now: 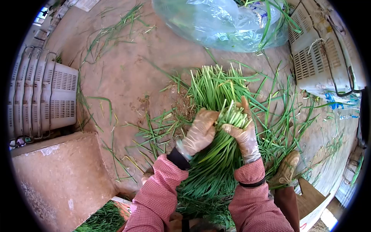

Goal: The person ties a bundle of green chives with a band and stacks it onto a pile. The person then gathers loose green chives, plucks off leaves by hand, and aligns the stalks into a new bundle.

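Observation:
A bunch of green chives [234, 118], its pale stem ends pointing up and away from me, is in my gloved hands. My right hand [246, 133] is wrapped round it from the right, thumb across the stems. Against the bunch's left side, my left hand [201, 129] is closed with its fingertips at the stems. Long leaves [210, 166] hang from the bunch back towards my body. Just beyond my hands a larger pile of chives [216, 87] lies on the ground, cut ends facing away. Both gloves are thin and see-through.
Loose leaves [286, 123] litter the ground [119, 77]. A clear plastic bag [228, 27] with greens lies at the far side. Slotted plastic crates stand at left [62, 92] and right [309, 46]. A brown block [65, 178] is at near left, a shoe [286, 168] at near right.

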The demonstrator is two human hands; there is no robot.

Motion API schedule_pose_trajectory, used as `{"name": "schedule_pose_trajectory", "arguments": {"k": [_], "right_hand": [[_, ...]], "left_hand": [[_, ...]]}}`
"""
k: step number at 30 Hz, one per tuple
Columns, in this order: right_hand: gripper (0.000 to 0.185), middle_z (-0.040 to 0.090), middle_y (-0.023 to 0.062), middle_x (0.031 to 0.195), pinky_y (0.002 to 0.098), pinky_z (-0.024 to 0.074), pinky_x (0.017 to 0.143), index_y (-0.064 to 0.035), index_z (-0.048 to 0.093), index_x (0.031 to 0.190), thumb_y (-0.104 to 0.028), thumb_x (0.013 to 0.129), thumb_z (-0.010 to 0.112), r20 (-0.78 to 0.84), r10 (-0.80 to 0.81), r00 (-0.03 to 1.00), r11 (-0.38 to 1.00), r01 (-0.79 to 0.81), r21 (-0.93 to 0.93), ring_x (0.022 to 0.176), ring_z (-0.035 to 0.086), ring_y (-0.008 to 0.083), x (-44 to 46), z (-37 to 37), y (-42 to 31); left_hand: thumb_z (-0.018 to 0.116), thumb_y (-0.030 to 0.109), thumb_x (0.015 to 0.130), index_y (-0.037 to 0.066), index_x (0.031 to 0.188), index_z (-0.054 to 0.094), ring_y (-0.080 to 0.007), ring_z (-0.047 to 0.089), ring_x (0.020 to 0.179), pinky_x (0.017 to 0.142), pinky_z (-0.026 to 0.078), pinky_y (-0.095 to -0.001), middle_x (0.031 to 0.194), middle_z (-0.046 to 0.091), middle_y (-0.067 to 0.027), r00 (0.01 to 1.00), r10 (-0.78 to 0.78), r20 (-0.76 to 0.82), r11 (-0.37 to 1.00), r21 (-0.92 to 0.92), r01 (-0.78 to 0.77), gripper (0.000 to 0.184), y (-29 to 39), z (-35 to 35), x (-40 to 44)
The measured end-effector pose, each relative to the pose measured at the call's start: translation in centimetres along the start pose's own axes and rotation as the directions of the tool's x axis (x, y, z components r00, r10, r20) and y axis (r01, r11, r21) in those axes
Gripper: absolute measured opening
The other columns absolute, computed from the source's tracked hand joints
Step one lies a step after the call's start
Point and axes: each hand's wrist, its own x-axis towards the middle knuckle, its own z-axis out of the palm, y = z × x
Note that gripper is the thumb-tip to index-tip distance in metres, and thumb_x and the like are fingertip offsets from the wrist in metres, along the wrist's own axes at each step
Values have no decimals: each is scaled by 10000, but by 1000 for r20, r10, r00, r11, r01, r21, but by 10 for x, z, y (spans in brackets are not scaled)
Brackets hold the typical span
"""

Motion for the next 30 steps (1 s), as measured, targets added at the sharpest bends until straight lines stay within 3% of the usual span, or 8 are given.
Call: {"name": "schedule_pose_trajectory", "arguments": {"k": [12,16,18,20,21,22,23,30], "right_hand": [[265,612,32,850,234,474,696,18,569,929,41,679,656,-87,109,990,985,-120,-127,737,571,102,-15,-4,-3],[175,601,9,726,244,470,591,-49,576,840,-84,692,662,21,-285,958,711,226,-666,628,559,99,-44,-1,-102],[211,563,84,873,309,473,679,-27,531,898,-194,771,555,39,-548,835,789,532,-308,741,554,174,-69,8,-186],[311,495,119,1040,335,456,769,-25,471,1049,-229,815,483,83,-614,785,789,614,25,882,520,205,-107,1,-258],[365,461,137,1123,347,448,814,-24,441,1125,-247,836,447,105,-645,757,760,621,191,952,503,220,-127,-2,-294],[369,493,138,1095,339,451,809,-22,451,1132,-254,845,450,291,-668,686,710,704,-30,940,520,222,-137,5,-307],[373,525,138,1067,330,454,803,-20,460,1139,-260,853,452,466,-650,601,578,788,-210,928,537,223,-146,12,-319],[324,620,22,852,246,450,717,-25,590,943,-47,648,719,349,-113,930,728,317,-609,758,560,106,-192,97,-304]], "left_hand": [[512,149,738,122,1315,300,-228,123,1318,1016,115,-443,1413,172,-35,861,-277,427,705,699,-119,615,-9,24,20],[535,124,723,123,1350,212,-215,113,1321,984,201,-475,1431,98,-25,909,-203,364,612,772,-172,706,-33,41,-1],[570,125,705,136,1361,185,-225,90,1325,986,206,-483,1438,82,-20,825,-343,449,556,805,-207,760,-19,32,10],[514,-44,647,168,1342,284,-220,213,1293,1018,255,-328,1407,224,-57,764,-314,564,846,531,-44,762,-17,-1,28],[467,-80,658,177,1309,356,-216,284,1262,1018,252,-261,1355,333,-74,701,-479,529,785,-99,611,708,-17,-31,29],[503,-7,715,151,1270,412,-231,304,1248,1029,241,-321,1317,383,-109,921,-320,224,853,-354,382,584,9,-61,29],[520,111,773,116,1256,420,-261,294,1251,1034,214,-364,1325,362,-145,800,-600,6,288,-931,223,493,34,-116,41],[694,120,669,52,1371,113,-223,118,1316,1060,121,-300,1422,143,-142,984,54,-172,644,-747,-165,914,309,-207,-5]]}}
